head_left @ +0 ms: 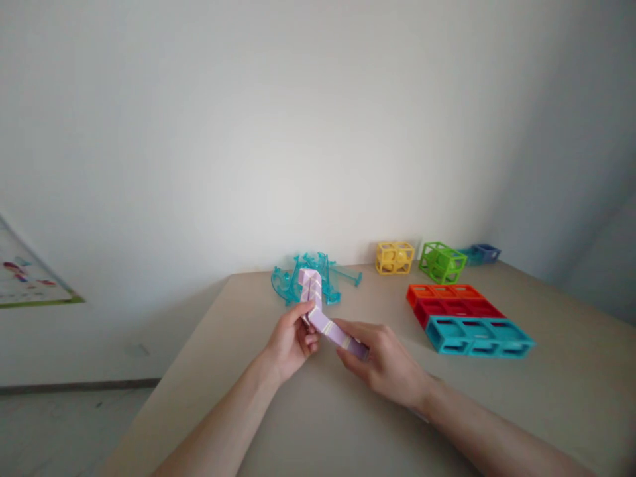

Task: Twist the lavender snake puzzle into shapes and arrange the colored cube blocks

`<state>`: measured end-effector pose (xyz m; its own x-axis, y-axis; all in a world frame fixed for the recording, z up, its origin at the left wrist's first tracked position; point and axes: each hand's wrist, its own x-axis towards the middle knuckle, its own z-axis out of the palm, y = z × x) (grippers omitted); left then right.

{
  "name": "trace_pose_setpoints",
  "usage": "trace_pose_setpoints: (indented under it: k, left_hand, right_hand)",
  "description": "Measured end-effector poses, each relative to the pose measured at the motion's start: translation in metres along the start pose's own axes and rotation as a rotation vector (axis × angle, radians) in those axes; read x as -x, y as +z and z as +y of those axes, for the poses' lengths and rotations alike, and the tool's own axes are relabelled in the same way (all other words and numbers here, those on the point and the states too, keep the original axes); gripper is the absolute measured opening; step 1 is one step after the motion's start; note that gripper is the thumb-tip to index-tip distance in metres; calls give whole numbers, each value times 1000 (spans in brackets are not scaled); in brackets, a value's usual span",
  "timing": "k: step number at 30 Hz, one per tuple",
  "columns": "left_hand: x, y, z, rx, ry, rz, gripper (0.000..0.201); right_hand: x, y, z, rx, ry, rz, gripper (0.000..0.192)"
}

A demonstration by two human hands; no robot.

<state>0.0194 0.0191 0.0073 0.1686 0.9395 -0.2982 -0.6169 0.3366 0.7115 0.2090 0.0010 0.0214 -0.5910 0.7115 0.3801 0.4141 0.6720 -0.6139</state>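
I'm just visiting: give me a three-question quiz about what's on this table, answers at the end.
1. True or false: both hands grip the pink folding toy.
2. Which flat block lies nearest the right hand: A orange, B red, C teal?
3. What lies just behind the toy, by the wall?

Key: 1 true; the left hand holds its middle, the right hand its lower end. 2 C. 3 A heap of clear teal plastic pieces.

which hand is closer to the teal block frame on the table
Right. The right hand sits just left of the teal block frame; the left hand is farther left, beyond the pink snake toy both hold.
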Motion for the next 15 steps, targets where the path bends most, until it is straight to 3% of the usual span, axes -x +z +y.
trace_pose_setpoints:
  k: [3,10,13,15]
  left_hand:
    - [2,-2,1,-24,-27,-46,23]
    - [1,5,-3,93,148,8,22]
    - [0,7,-5,119,277,5,24]
    - [-1,7,-5,85,375,-26,24]
  right_hand:
    - [2,-3,2,-25,-52,-46,58]
    - [-1,-5,4,-65,-114,-34,52]
    - [-2,-3,2,-147,-65,-24,45]
    - [-1,1,2,-274,47,-48,43]
